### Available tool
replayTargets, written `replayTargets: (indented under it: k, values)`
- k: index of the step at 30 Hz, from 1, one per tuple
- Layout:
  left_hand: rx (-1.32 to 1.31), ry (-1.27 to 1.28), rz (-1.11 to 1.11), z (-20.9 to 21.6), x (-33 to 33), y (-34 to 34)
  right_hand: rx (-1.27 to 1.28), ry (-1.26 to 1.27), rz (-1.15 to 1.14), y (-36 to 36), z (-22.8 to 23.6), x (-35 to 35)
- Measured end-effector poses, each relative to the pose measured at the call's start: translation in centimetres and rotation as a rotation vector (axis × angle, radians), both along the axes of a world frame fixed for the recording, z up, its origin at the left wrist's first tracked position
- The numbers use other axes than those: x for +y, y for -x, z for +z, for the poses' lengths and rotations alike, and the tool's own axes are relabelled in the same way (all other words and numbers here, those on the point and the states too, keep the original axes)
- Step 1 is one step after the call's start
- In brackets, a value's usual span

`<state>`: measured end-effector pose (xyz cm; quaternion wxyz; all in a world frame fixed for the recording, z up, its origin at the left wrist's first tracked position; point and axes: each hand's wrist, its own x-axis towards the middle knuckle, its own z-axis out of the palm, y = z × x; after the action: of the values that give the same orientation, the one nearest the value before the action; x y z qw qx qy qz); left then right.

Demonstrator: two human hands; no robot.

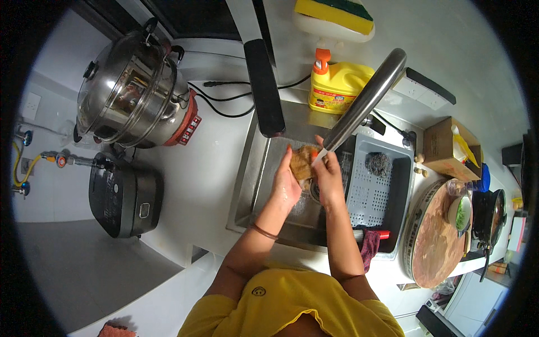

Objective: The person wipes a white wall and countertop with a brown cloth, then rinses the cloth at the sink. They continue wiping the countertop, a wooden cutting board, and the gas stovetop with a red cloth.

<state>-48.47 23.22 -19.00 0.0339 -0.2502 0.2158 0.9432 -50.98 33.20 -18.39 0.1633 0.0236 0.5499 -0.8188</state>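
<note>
**Over the sink: a wet grip and a crowded basin**

Over the steel sink (252, 168), I see both hands meeting under the spout of the curved tap (365, 101). The left hand (285, 188) cups a brown, lumpy item (303, 160) from the side, fingers wrapped around it. The right hand (328, 177) closes on something pale and thin with an orange end, pressed against the same item; I cannot tell whether it is a peeler, a knife or a brush, as the view is too small there.

The risks I judge from here: both hands look wet, so the brown item could slip out and drop into the basin. If the thin tool is a blade, it sits very close to the left fingers, and a slip could nick them. The grey drainer tray (373, 191) with its steel scourer (378, 163) sits just beside the right hand, and an elbow swing could knock it. The yellow detergent bottle (336, 87) stands near behind the tap, where splashes could reach it. The round wooden board (435, 236) lies well apart, to the right.
</note>
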Motion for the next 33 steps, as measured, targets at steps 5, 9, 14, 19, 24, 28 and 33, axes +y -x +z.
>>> replayTargets:
  k: [5, 9, 14, 19, 24, 28, 33]
  values:
    - [0.005, -0.031, 0.062, 1.9, 0.5, -0.1, 0.575, -0.679, -0.009, -3.3, 2.5, -1.8]
    - [0.057, -0.073, -0.099, 0.4, 1.2, -0.9, 0.670, -0.776, -0.181, -1.5, 1.9, -2.2]
    - [0.011, 0.085, -0.067, -1.3, 2.1, -1.3, 0.168, -0.437, -0.181, 0.9, -1.3, -2.3]
    - [0.059, 0.009, 0.031, 0.6, 1.5, -0.7, 0.256, -0.509, -0.200, 0.3, -3.0, -2.3]
    - [0.008, 0.047, 0.012, 0.3, -0.8, -0.5, 0.524, -0.520, -0.056, -4.7, 1.2, -3.3]
    - [0.075, 0.051, -0.098, -2.4, -0.2, -1.1, 0.583, -0.621, -0.187, -4.7, 0.7, -3.2]
    - [0.081, 0.115, -0.119, 0.0, 1.6, -1.2, 0.377, -0.685, -0.142, -2.4, -0.9, -2.0]
